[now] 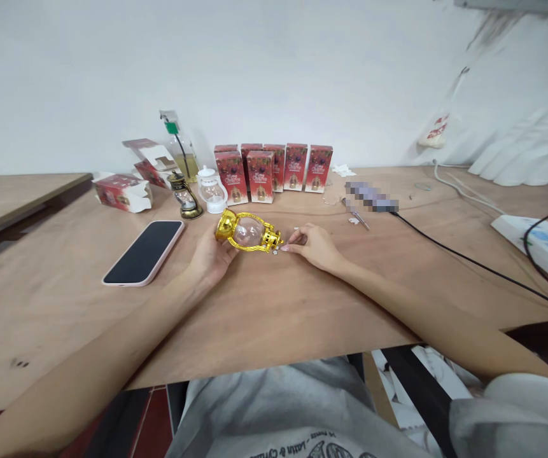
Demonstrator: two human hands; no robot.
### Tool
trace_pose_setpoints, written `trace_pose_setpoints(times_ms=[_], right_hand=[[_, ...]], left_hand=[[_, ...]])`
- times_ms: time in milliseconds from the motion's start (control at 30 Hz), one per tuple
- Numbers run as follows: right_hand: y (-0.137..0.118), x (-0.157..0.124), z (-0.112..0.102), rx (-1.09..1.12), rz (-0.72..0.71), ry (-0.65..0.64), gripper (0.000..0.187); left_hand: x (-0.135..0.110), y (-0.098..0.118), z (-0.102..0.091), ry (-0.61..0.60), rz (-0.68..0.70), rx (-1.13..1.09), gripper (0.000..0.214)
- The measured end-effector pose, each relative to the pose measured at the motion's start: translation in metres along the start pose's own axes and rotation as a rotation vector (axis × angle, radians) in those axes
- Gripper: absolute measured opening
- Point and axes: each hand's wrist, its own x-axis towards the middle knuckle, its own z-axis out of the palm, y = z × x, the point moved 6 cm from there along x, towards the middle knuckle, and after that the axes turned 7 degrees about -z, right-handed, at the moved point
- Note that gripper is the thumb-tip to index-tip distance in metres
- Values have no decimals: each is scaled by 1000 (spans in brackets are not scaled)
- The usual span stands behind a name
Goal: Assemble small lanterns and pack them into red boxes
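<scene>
Midway across the tabletop [274, 312] the gold lantern [247, 233] lies sideways, seemingly light, brittle plastic best held by its broad gold end, where the left hand [210, 256] has its grip clamped, while the right hand [315, 245] has its grip pinched together beside the other end.

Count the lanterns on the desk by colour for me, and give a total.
gold lantern: 1, lying in the grip of the left hand
dark bronze lantern: 1, standing
white lantern: 1, standing
Total: 3
</scene>
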Motion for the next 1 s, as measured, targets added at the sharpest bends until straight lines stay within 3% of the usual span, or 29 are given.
trace_pose_setpoints(times_ms=[733, 900, 1000], right_hand=[[-6, 1, 0, -133, -127, -32, 22], [-1, 8, 1, 143, -225, -188, 11], [8, 10, 2, 335, -209, -318, 18]], left_hand=[[-5, 1, 2, 8, -6, 1, 21], [-4, 1, 3, -20, 0, 26, 21], [-4, 1, 3, -31, 0, 14, 19]])
